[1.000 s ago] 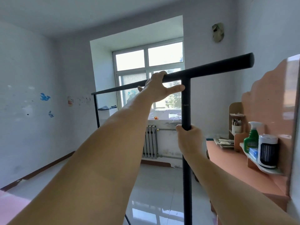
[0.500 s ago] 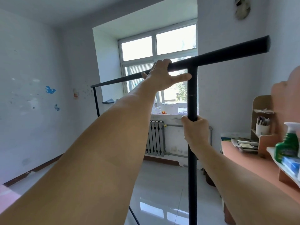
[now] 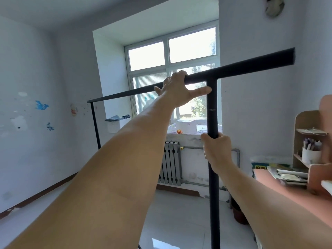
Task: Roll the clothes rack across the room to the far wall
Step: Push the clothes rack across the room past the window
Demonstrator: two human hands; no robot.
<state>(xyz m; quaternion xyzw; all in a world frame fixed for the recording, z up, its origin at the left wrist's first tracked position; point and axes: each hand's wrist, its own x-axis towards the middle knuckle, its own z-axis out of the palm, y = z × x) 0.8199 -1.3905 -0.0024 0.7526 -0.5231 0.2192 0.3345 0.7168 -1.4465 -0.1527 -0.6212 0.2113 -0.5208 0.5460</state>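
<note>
Head view shows the left hand holding the clothes rack top bar, the right hand clenched round its post below.

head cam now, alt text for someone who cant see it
A person grips a black clothes rack: left hand on the top bar, right hand around the near upright. Beyond the rack are a window with a radiator below it, and an orange desk at right.
</note>
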